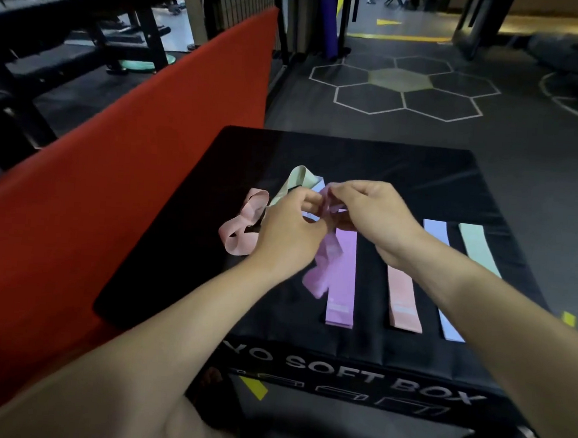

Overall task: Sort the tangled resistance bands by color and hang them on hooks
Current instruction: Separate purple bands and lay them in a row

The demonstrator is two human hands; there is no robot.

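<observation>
A twisted purple band (323,265) hangs above the black soft box (162,254). My left hand (288,234) and my right hand (371,214) both pinch its upper end, close together. Flat on the box lie a purple band (343,284), a pink band (403,298), a light blue band (446,298) and a mint band (478,249), side by side. To the left a tangle remains: a looped pink band (242,227) and a mint band (298,182), with a bit of light blue under my hands.
A red padded barrier (77,187) runs along the box's left side. Behind it stand dark gym benches (70,49). Dark floor with white hexagon markings (403,86) lies beyond the box. No hooks are in view.
</observation>
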